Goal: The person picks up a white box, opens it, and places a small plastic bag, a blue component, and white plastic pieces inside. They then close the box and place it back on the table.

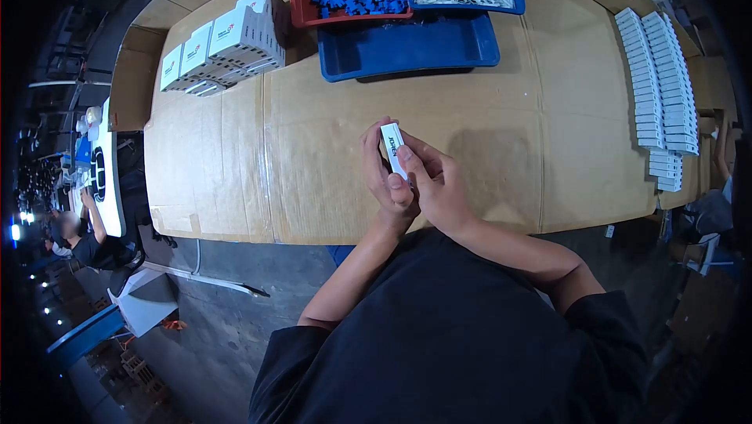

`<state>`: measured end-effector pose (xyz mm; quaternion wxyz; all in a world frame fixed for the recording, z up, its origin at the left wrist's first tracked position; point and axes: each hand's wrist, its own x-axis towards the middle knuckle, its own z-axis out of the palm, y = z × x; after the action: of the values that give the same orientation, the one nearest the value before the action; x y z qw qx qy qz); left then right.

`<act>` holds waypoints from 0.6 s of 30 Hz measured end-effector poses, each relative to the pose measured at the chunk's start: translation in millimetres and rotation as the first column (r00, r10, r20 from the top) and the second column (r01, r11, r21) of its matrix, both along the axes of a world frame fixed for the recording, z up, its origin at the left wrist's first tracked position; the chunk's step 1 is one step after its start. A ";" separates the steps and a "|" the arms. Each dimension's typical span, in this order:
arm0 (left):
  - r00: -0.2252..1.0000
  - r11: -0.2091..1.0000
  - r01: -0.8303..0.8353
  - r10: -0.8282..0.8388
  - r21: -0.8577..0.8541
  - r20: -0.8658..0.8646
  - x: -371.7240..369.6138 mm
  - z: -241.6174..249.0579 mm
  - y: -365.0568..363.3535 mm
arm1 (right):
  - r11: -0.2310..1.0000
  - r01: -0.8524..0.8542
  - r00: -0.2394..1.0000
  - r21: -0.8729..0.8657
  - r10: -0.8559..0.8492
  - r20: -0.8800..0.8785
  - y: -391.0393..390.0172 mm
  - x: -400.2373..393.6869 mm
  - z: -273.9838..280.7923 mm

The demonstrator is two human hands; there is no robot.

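Observation:
A small white rectangular piece (391, 139) with dark lettering on its face is held over the cardboard-covered table, close to my body. My left hand (394, 201) wraps round it from the left and below, its thumb near the lower end. From the right, my right hand (444, 190) is closed on the same piece, thumb pressed on its printed face. The piece stands tilted, its upper end pointing away from me. Fingers hide its sides and lower end, so its exact kind does not show.
Ahead are a red bin (304, 15) of blue parts, a blue bin (462, 7) of white parts, and another blue tray (407, 49). White boxes (233, 36) are stacked left. Long rows of white pieces (647, 83) line the right edge. Another person (102, 248) is far left.

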<state>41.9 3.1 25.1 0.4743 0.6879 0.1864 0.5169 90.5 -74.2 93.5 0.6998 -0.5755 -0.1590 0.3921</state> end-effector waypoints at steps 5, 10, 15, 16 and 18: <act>1.000 0.995 0.018 -0.017 -0.096 0.014 -1.4 13.5 -5.0 | 0.998 -0.043 0.994 -0.050 0.048 0.098 -5.1 0.0 4.9; 0.998 0.962 0.059 -0.065 -0.267 -0.010 -4.3 10.0 -7.5 | 0.995 -0.048 0.997 -0.087 0.053 0.051 -5.8 1.8 -0.1; 0.994 0.982 0.070 -0.083 -0.175 -0.067 -4.2 7.1 2.9 | 0.982 -0.162 0.981 -0.093 0.171 0.094 -0.9 20.0 -1.3; 0.986 0.982 0.087 -0.110 -0.170 -0.129 -5.8 10.0 4.8 | 0.977 -0.193 0.973 -0.092 0.203 0.113 1.3 26.9 -0.9; 0.954 0.979 0.121 -0.161 -0.167 -0.254 -12.2 17.9 5.8 | 0.932 -0.319 0.935 -0.173 0.339 0.106 -5.7 42.5 -1.4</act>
<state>29.6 8.9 42.9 0.5308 0.7253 0.2368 0.3689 133.0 -79.8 92.1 0.5654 -0.6179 -0.2693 0.4754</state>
